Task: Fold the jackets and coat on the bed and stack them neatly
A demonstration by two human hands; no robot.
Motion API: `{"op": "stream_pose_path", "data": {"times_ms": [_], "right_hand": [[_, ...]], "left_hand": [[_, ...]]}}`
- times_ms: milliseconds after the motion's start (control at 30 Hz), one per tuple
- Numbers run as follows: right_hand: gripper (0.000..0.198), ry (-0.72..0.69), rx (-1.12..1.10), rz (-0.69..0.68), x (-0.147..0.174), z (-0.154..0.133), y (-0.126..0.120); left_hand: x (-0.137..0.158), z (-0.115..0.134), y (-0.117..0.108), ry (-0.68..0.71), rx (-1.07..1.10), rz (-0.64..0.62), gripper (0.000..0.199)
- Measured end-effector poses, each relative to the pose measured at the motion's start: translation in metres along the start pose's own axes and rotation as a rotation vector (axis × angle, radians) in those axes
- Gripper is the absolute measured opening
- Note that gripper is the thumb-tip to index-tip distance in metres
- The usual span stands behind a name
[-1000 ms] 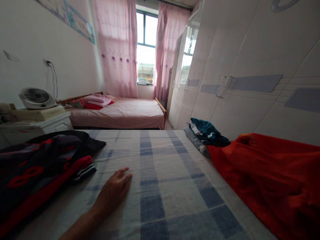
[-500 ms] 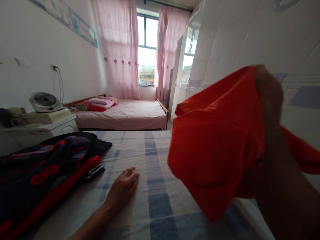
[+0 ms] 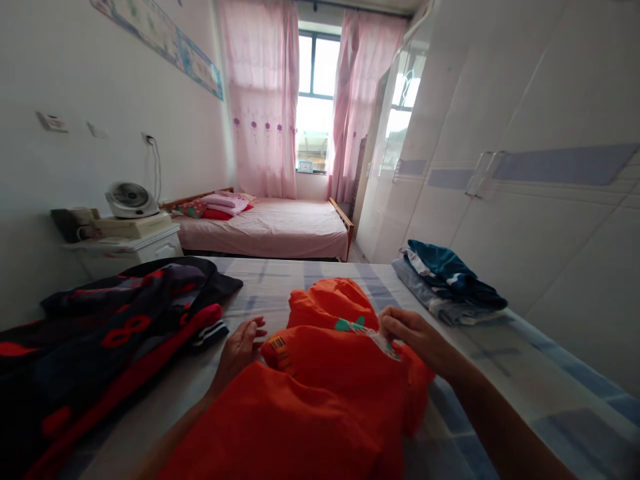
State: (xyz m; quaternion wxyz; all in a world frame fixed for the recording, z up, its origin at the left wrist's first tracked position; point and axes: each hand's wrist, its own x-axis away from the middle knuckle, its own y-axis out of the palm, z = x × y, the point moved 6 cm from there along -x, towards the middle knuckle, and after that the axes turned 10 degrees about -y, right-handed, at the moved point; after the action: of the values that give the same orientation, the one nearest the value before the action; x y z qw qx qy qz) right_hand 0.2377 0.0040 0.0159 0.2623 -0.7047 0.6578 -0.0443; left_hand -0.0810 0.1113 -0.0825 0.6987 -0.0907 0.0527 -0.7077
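Observation:
An orange garment (image 3: 330, 367) with a green-and-white print and a small dark striped mark lies bunched on the bed in front of me. On its right side my right hand (image 3: 413, 333) is closed, its fingers pinching the fabric by the print. My left hand (image 3: 243, 343) rests at the garment's left edge, fingers stretched out and not gripping. Whether its fingertips touch the cloth I cannot tell. Left of that hand lies a heap of dark clothes (image 3: 125, 333) with red patterns and a striped cuff.
A folded stack of blue and grey clothes (image 3: 450, 280) sits at the right on the checked bed sheet (image 3: 480, 360). White wardrobes (image 3: 540, 220) line the right wall. Beyond stand a pink bed (image 3: 280, 223) and a bedside cabinet (image 3: 160, 243) bearing a small fan (image 3: 131, 199).
My right hand has brought the orange garment from raised at the right down onto the bed before me. The folded stack has come into view. My left hand stays low at the left.

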Motion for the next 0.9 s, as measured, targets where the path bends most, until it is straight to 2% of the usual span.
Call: {"op": "stream_pose_path", "data": {"times_ms": [67,167,233,300,367,433,467,500,600,633,733,833,867,900], "right_hand": [[0.032,0.076,0.200,0.337,0.012,0.043,-0.038],[0.033,0.183,0.303,0.569,0.031,0.100,-0.074],[0.035,0.241,0.336,0.629,0.042,0.125,-0.088],[0.036,0.289,0.372,0.649,0.049,0.139,-0.096],[0.035,0.308,0.415,0.630,0.052,0.142,-0.097],[0.033,0.300,0.467,0.598,0.050,0.139,-0.093],[0.032,0.291,0.494,0.584,0.050,0.136,-0.091],[0.031,0.282,0.518,0.572,0.049,0.134,-0.089],[0.032,0.268,0.566,0.549,0.048,0.129,-0.084],[0.032,0.268,0.573,0.542,0.048,0.128,-0.084],[0.033,0.273,0.587,0.518,0.048,0.127,-0.084],[0.033,0.279,0.595,0.498,0.047,0.128,-0.084],[0.033,0.283,0.596,0.492,0.047,0.128,-0.085],[0.033,0.287,0.597,0.486,0.047,0.129,-0.085]], "left_hand": [[0.001,0.014,-0.005,-0.011,0.065,-0.026,0.059],[0.013,0.056,-0.008,0.060,0.000,-0.125,0.062],[0.029,0.089,0.003,0.207,-0.250,-0.223,0.061],[0.044,0.107,0.024,0.336,-0.542,-0.308,0.074],[0.053,0.109,0.049,0.385,-0.760,-0.350,0.097],[0.053,0.101,0.073,0.397,-0.916,-0.336,0.105],[0.052,0.097,0.084,0.420,-0.984,-0.313,0.098],[0.051,0.096,0.093,0.454,-1.041,-0.285,0.083],[0.042,0.108,0.106,0.557,-1.107,-0.190,0.022],[0.036,0.120,0.104,0.575,-1.096,-0.143,0.013],[0.016,0.181,0.074,0.609,-1.039,0.077,0.021],[0.001,0.262,0.016,0.641,-0.953,0.373,0.036],[0.000,0.288,-0.009,0.648,-0.907,0.507,0.041],[0.005,0.312,-0.036,0.684,-0.827,0.698,0.045]]}}
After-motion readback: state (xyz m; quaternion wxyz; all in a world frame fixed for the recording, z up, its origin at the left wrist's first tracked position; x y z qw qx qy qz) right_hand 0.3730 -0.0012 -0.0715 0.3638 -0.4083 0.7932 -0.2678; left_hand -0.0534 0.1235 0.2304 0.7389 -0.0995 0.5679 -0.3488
